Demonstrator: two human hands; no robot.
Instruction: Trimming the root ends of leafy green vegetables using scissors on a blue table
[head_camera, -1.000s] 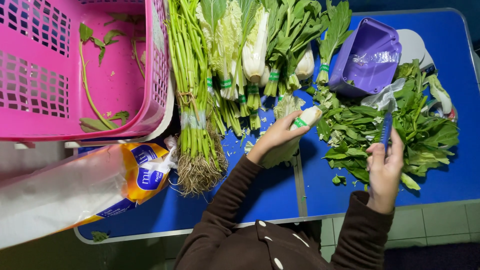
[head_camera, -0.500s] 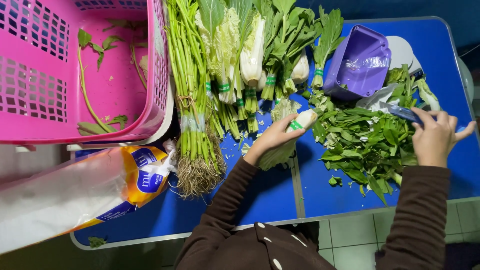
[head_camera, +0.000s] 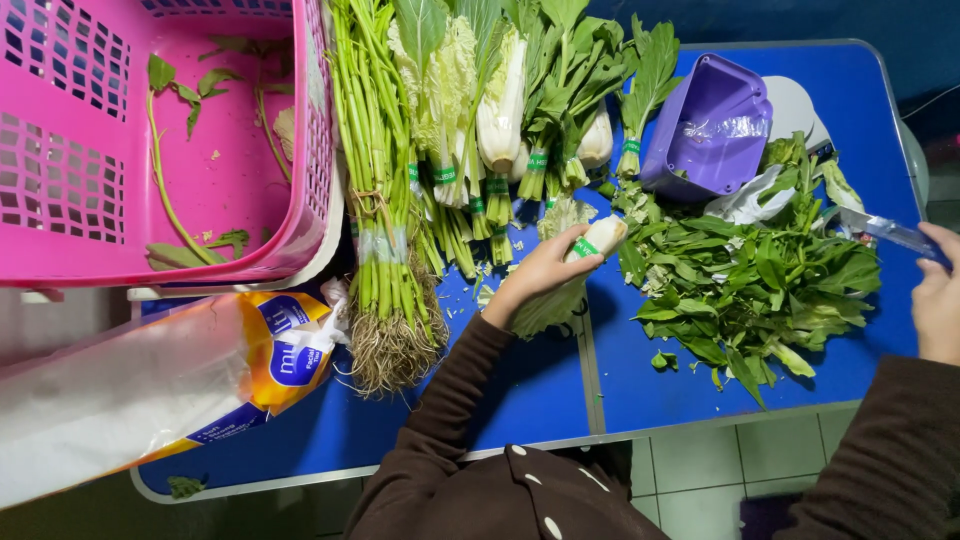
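a bunch of pale-stemmed greens (head_camera: 570, 285) with a green band is gripped by the left hand (head_camera: 545, 272), the fingers curled around its stalk end and pressed against it; the bunch lies on the blue bench (head_camera: 520, 390), its leafy end pointing back toward the wrist. the right hand (head_camera: 938, 300) is seen at the right edge of the view, its fingers closed on the handle of a knife (head_camera: 885, 230), whose blade points away from the fingers toward a white plastic wrapper (head_camera: 750, 200). between the two sets of fingers a heap of loose green leaves (head_camera: 750, 285) is spread on the bench. beyond the left fingers, banded bunches of leafy greens (head_camera: 520, 100) are laid side by side, and further to their left a tied bundle of long green stalks with roots (head_camera: 380, 230) is found. a purple tub (head_camera: 705, 125) is tipped on its side beyond the loose leaves. well to the left of the left fingers a pink basket (head_camera: 60, 180) holding a few leaves is set, with a plastic-wrapped roll pack (head_camera: 150, 380) below it.
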